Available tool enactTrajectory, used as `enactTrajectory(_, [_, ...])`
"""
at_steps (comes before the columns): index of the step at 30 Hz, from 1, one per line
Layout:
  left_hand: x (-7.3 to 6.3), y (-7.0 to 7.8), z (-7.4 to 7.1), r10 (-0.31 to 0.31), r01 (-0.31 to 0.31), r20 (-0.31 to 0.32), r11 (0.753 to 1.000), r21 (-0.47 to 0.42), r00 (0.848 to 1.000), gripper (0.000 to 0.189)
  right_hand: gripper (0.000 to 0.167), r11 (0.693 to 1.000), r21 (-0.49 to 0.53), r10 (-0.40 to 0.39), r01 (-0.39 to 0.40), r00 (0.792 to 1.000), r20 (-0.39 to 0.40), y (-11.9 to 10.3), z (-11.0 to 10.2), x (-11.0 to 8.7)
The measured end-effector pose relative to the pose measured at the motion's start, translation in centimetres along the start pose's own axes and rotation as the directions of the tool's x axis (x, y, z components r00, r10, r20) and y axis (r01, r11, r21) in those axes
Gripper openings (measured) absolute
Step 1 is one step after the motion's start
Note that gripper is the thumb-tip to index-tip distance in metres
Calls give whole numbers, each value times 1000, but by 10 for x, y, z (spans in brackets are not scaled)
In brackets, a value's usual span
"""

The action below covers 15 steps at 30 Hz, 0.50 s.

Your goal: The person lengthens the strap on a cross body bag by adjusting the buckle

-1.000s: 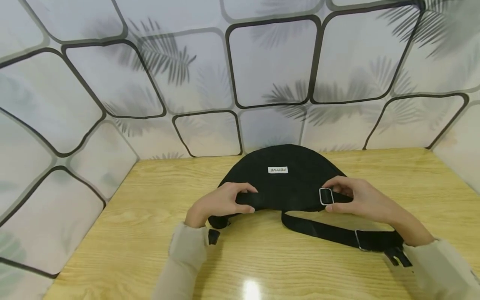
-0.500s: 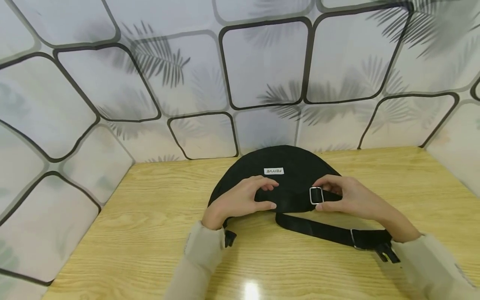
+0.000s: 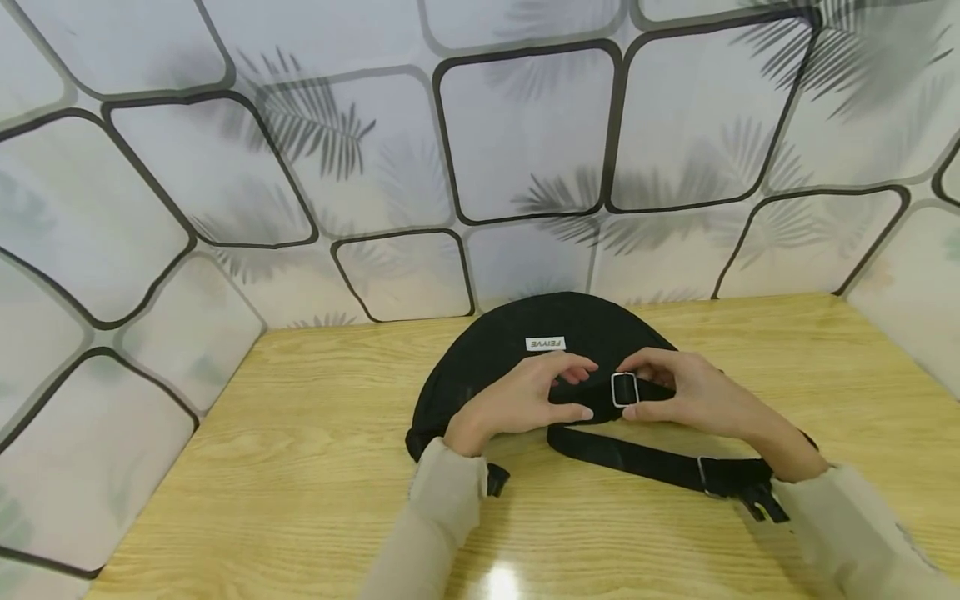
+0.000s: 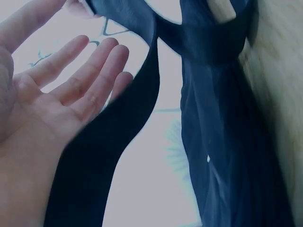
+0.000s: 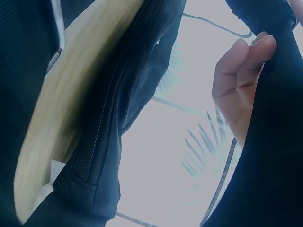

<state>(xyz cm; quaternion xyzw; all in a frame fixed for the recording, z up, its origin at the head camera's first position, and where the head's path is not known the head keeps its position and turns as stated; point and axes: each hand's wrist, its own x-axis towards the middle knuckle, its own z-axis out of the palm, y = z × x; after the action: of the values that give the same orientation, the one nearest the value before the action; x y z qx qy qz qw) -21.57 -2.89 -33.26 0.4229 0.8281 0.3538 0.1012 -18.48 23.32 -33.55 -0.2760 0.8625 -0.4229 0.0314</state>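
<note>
A black waist bag (image 3: 480,358) with a white label (image 3: 545,343) lies on the table, its curved side facing away. My right hand (image 3: 701,396) pinches the bag's strap (image 5: 279,118) at a silver metal slider (image 3: 614,390), held in front of the bag. My left hand (image 3: 517,396) is close to the slider, thumb and fingers apart. In the left wrist view the strap (image 4: 109,132) runs across the left palm, and several fingers stretch out loosely behind it. The right wrist view shows the bag's zipper (image 5: 102,113).
A lower webbing strap (image 3: 637,454) runs along the table to a second metal slider and a black plastic buckle (image 3: 763,504). Another black buckle end (image 3: 497,479) shows beside the left sleeve. Patterned fabric walls (image 3: 525,133) enclose the wooden table (image 3: 315,433).
My left hand has moved right along the strap, from the bag's left part to near the slider, its fingers spreading. My right hand keeps its pinch at the slider.
</note>
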Motion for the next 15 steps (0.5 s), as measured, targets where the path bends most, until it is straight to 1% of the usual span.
enactTrajectory(5, [8, 3, 8, -9, 9, 7, 1000, -12, 1000, 54, 42, 1000, -15, -6, 6, 1000, -8, -2, 1, 0])
enactTrajectory(11, [15, 6, 14, 11, -12, -31, 1000, -20, 999, 53, 41, 999, -36, -5, 5, 1000, -14, -4, 2, 2])
enactTrajectory(15, [17, 6, 19, 7, -10, -61, 999, -36, 998, 52, 42, 1000, -24, 11, -11, 1000, -5, -4, 2, 2])
